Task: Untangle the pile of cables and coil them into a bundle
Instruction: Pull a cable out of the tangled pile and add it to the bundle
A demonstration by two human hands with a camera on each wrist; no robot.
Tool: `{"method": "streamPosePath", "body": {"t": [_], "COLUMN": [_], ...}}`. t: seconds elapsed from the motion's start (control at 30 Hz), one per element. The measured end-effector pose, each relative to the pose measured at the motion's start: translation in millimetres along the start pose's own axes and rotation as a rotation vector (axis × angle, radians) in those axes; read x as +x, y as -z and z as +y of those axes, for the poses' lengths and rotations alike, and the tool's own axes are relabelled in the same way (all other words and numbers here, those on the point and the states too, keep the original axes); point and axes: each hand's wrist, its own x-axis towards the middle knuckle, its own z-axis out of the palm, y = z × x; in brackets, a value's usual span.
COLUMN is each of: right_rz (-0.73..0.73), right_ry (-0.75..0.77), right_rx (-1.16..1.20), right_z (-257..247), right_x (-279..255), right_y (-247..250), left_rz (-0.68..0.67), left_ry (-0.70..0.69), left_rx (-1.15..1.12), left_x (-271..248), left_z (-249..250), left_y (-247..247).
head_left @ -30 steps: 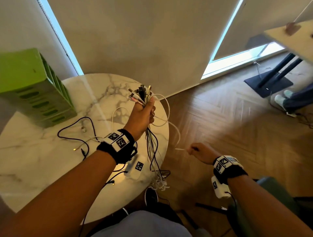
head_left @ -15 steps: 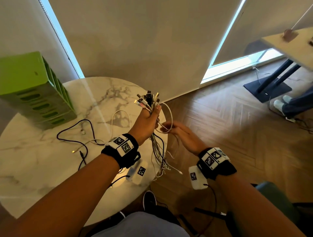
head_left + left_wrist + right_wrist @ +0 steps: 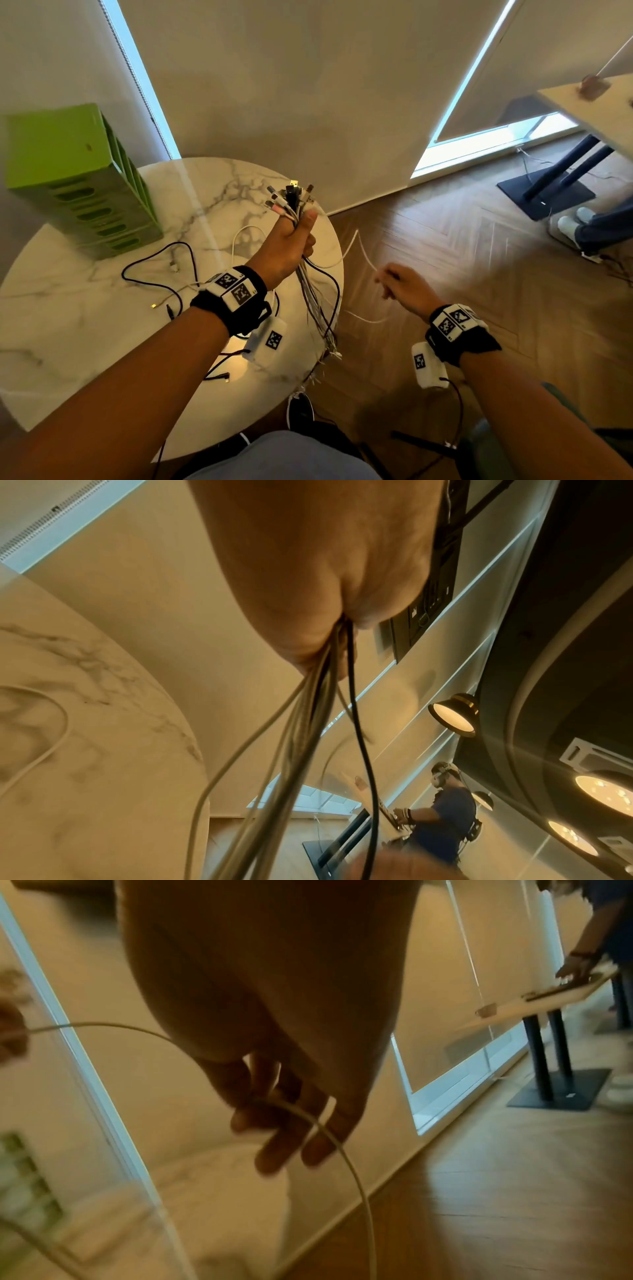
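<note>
bunch of cables (image 3: 310, 284) gripped upright in left hand (image 3: 286, 245), above the right part of the round marble counter (image 3: 85, 329). plug ends (image 3: 291, 198) fan out above the fist, thumb pressed along them. the strands, mostly white with one black, hang below the fist and trail down past the counter edge; the left wrist view shows them leaving the bottom of the closed fist (image 3: 308, 588).

one white cable (image 3: 359, 253) arcs from the bunch out to the right hand (image 3: 402, 291), which is off the counter, over the wood floor (image 3: 479, 274). right wrist view: thumb and fingertips (image 3: 260, 1112) pinch this cable, the other fingers loosely extended; the cable bends away on both sides of the pinch, blurred.

loose on the counter, left of the bunch: a black cable (image 3: 154, 270) in an open loop, a white cable loop (image 3: 239, 240) just beside the left hand, small plug ends near the left wrist. both wrists wear black bands with printed marker tags.

green slotted box (image 3: 75, 181) stands at the far left of the counter. behind it, wall and window blinds. far right: another table on dark legs, a second person's feet beside it.
</note>
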Motion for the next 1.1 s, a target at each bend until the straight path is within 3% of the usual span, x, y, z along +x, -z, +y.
{"method": "streamPosePath", "body": {"t": [0.07, 0.13, 0.2, 0.27, 0.37, 0.43, 0.53, 0.57, 0.63, 0.73, 0.8, 0.9, 0.93, 1.0, 1.1], "right_rz": [-0.286, -0.435, -0.377, -0.229, -0.259, -0.279, -0.061, 0.004, 0.062, -0.052, -0.157, -0.183, -0.189, -0.188, -0.181], "right_ry": [-0.151, -0.268, -0.232, -0.039, 0.246, 0.328, 0.405, 0.415, 0.414, 0.365, 0.292, 0.257, 0.253, 0.235, 0.165], "right_rx": [-0.191, -0.357, -0.235, -0.082, 0.079, 0.099, 0.168, 0.222, 0.314, 0.384, 0.399, 0.218, 0.192, 0.304, 0.627], "right_z": [19.9, 21.9, 0.4, -35.8, -86.2, -105.7, -117.6, -120.6, -127.2, -133.6, -136.1, -137.5, -138.1, -137.7, -137.1], "right_x": [-1.0, -5.3, -9.6, -11.7, -6.5, -4.5, -9.2, -13.5, -19.5, -21.7, -19.9, -14.3, -14.3, -16.2, -25.0], "right_y": [-5.6, -6.9, -5.1, -3.2, -14.4, -29.7, -50.6, -53.8, -55.6, -52.5, -50.9, -43.9, -40.2, -31.1, -17.4], "left_rz": [0.010, -0.002, -0.029, -0.039, -0.101, -0.159, -0.080, -0.089, -0.131, -0.238, -0.297, -0.328, -0.335, -0.389, -0.533], "left_ry": [-0.002, 0.024, 0.041, 0.043, 0.047, -0.012, -0.103, -0.130, -0.081, 0.019, -0.067, -0.305, -0.334, -0.253, -0.009], "left_rx": [-0.048, -0.110, -0.133, -0.072, 0.162, 0.327, 0.623, 0.594, 0.327, -0.010, 0.111, 0.530, 0.553, 0.346, 0.106], "left_x": [1.6, 4.2, 3.0, 1.1, -3.4, -3.2, -0.7, 2.2, 3.3, 5.9, 6.1, 7.2, 8.6, 8.1, 8.4], "left_z": [3.5, 4.4, 5.6, 4.2, 4.7, 3.7, 9.7, 10.3, 17.0, 29.6, 39.3, 42.7, 38.7, 34.0, 15.8], "left_y": [4.0, 6.6, 5.4, 1.9, -7.0, -14.2, -13.5, -9.5, 0.2, 7.5, 5.3, -2.2, -2.9, -1.3, 2.4]}}
